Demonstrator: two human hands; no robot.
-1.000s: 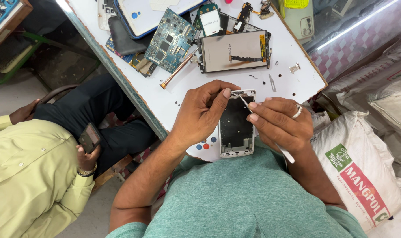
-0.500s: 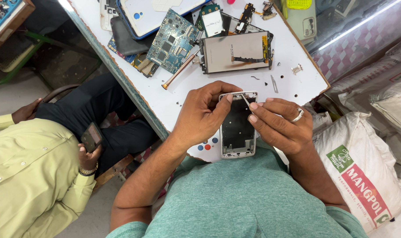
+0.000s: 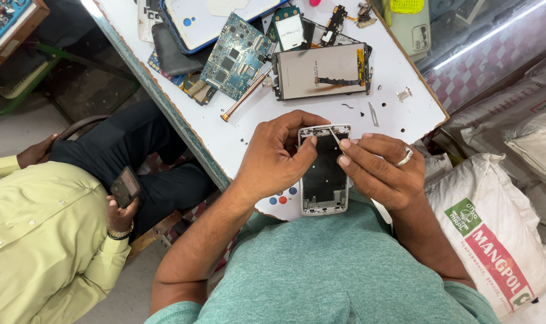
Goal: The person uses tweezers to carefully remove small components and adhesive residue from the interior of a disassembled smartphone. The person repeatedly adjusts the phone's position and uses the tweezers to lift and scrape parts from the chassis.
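- While the phone frame (image 3: 324, 174) lay at the table's (image 3: 237, 129) near edge, its top was pinched by the left hand (image 3: 279, 157).
- Tweezers (image 3: 334, 137) were gripped by the right hand (image 3: 378, 171), just beside.
- Light, thin and probably fragile, it was best held by its side rails.

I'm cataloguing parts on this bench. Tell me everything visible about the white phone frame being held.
The white rectangular phone frame lies flat at the white table's near edge, its dark gutted inside facing up. The left hand grips its top left corner; the right hand pokes a thin metal tool into its top edge.
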